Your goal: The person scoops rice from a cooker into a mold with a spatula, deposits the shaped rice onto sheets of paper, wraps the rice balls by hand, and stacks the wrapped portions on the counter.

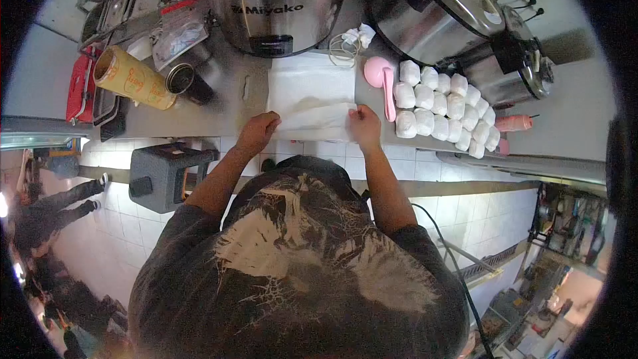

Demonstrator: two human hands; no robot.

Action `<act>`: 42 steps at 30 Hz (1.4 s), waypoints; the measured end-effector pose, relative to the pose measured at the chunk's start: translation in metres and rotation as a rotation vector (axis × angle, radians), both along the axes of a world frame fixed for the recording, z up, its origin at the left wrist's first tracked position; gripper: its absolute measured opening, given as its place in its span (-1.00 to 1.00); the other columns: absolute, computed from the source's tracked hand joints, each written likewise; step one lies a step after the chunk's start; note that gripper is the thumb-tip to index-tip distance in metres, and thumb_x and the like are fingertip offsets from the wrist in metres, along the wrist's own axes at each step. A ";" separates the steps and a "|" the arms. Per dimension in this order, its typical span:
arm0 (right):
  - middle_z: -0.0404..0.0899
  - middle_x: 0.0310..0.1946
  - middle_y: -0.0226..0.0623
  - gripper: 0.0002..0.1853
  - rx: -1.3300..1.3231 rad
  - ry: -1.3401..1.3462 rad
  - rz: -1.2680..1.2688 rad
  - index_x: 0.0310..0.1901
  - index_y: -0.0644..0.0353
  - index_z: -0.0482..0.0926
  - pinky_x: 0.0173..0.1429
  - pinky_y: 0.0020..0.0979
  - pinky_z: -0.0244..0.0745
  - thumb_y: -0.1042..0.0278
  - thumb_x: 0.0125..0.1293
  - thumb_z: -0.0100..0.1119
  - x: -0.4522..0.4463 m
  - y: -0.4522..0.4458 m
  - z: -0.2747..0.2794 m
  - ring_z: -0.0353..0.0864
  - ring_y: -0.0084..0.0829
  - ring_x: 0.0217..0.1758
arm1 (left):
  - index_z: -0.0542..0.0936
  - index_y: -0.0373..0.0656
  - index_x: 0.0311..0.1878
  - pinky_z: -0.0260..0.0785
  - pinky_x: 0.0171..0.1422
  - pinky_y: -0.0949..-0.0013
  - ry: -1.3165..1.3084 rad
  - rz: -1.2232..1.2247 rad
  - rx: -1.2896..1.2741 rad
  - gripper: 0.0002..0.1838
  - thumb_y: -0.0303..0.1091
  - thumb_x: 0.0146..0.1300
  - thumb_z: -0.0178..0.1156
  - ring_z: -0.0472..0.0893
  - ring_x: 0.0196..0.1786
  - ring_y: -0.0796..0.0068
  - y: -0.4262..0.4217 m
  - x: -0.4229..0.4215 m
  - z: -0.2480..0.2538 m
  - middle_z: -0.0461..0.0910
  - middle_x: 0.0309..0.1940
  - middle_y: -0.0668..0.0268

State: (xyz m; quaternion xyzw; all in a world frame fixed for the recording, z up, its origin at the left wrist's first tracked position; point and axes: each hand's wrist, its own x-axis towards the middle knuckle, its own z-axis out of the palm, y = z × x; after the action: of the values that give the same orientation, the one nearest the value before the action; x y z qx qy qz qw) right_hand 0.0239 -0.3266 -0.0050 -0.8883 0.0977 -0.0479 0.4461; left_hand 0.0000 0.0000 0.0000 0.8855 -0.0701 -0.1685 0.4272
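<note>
A stack of white paper sheets [311, 83] lies on the counter in front of me. My left hand [259, 129] pinches the left end of the near edge of the top sheet, fingers closed. At the right end of the same edge, my right hand [365, 125] grips the paper too, slightly blurred. Between my hands the near part of the sheet is raised and folded over; whether anything lies under the fold is hidden. Just right of the paper rests a pink rice scoop [379, 73]. Beyond it sit rows of several white wrapped bundles [439, 103].
A large Miyako rice cooker [272, 20] holding white rice stands behind the paper. Steel cookers [432, 23] are at the back right. On the left are a yellow printed roll [133, 78], a dark cup [189, 84] and metal trays [133, 0]. Another person's legs [66, 209] show far left.
</note>
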 end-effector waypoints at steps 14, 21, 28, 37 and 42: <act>0.63 -0.14 0.03 -0.63 -0.377 -0.239 -0.012 0.11 0.21 0.52 -0.03 -0.14 0.52 0.39 0.26 0.23 0.065 -0.070 0.007 0.62 0.05 -0.08 | 0.61 -0.10 -0.16 0.36 0.26 0.06 -0.530 -0.440 0.017 -0.68 -0.53 -0.05 0.35 0.55 0.15 0.17 -0.009 -0.026 0.005 0.61 0.00 0.33; 0.57 -0.06 0.07 -0.44 -0.368 -0.259 0.723 0.37 0.14 0.37 0.13 -0.02 0.47 0.51 0.30 0.06 0.004 -0.013 0.055 0.57 0.07 0.00 | 0.65 -0.11 0.00 0.34 0.37 0.10 -0.512 -0.371 0.095 -0.65 -0.47 0.08 0.31 0.51 0.28 0.17 -0.007 -0.040 -0.014 0.61 0.12 0.27; 0.54 -0.19 0.01 -0.41 -0.479 -0.057 0.725 0.39 0.20 0.32 0.02 -0.04 0.51 0.51 0.29 0.07 -0.031 0.031 0.046 0.57 0.02 -0.10 | 0.68 -0.10 -0.04 0.39 0.31 0.07 -0.574 -0.316 0.048 -0.76 -0.43 0.21 0.27 0.59 0.20 0.14 -0.010 -0.041 -0.006 0.67 0.04 0.24; 0.54 -0.20 0.03 -0.38 -0.428 -0.093 0.529 0.41 0.26 0.27 -0.08 -0.01 0.52 0.48 0.30 0.11 -0.032 0.039 0.029 0.57 0.05 -0.17 | 0.68 -0.08 -0.03 0.38 0.35 0.08 -0.534 -0.279 0.118 -0.78 -0.43 0.25 0.26 0.57 0.25 0.22 -0.013 -0.049 -0.010 0.66 0.10 0.27; 0.53 -0.20 0.07 -0.40 -0.437 -0.072 0.518 0.39 0.28 0.29 -0.05 0.00 0.50 0.48 0.30 0.11 -0.028 0.041 0.028 0.57 0.07 -0.14 | 0.68 -0.08 -0.01 0.37 0.36 0.08 -0.545 -0.232 0.117 -0.78 -0.41 0.27 0.26 0.59 0.23 0.24 -0.018 -0.054 0.000 0.67 0.09 0.26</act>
State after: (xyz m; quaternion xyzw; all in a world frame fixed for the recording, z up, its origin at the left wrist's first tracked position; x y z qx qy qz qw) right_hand -0.0039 -0.2860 0.0230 -0.9560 -0.1594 0.0160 0.2456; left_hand -0.0545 -0.0178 -0.0002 0.9074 -0.2732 0.0241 0.3185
